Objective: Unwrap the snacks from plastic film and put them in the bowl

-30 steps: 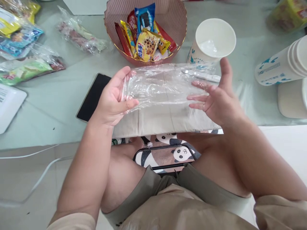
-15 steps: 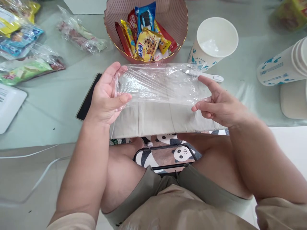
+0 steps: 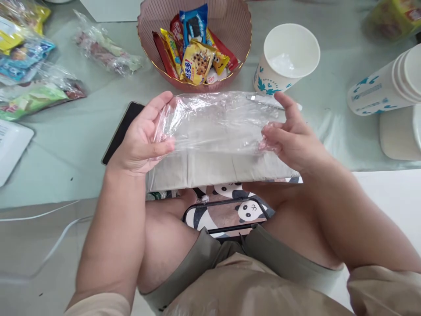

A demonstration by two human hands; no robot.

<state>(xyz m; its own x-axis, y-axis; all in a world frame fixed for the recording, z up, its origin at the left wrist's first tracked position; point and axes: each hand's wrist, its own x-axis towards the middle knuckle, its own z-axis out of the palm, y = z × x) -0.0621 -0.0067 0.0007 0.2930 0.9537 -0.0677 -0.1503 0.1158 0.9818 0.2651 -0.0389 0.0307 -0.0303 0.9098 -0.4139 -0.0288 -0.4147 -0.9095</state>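
Note:
Between my two hands a thin clear plastic bag point(image 3: 213, 120) is stretched flat above the front edge of the table. My left hand point(image 3: 144, 136) grips its left end, the thumb toward me and the fingers behind the film. Its right end is bunched in the pinched fingers of my right hand point(image 3: 291, 136), whose index finger points up and away. A slim white tool point(image 3: 291, 104) lies partly behind the bag, near my right index finger. Just beyond the bag stands a pink ribbed bowl point(image 3: 146, 48) of wrapped snacks point(image 3: 197, 61).
A white paper cup point(image 3: 276, 74) stands right of the bowl, with stacked cups point(image 3: 371, 94) farther right. A dark phone point(image 3: 121, 129) lies beside my left hand. Bagged snacks point(image 3: 36, 94) and a white flat object point(image 3: 13, 149) lie at the left.
My right fingers have closed more on the bag, gathering its right end. The bag has sunk slightly toward me and looks less creased. The view has shifted a little.

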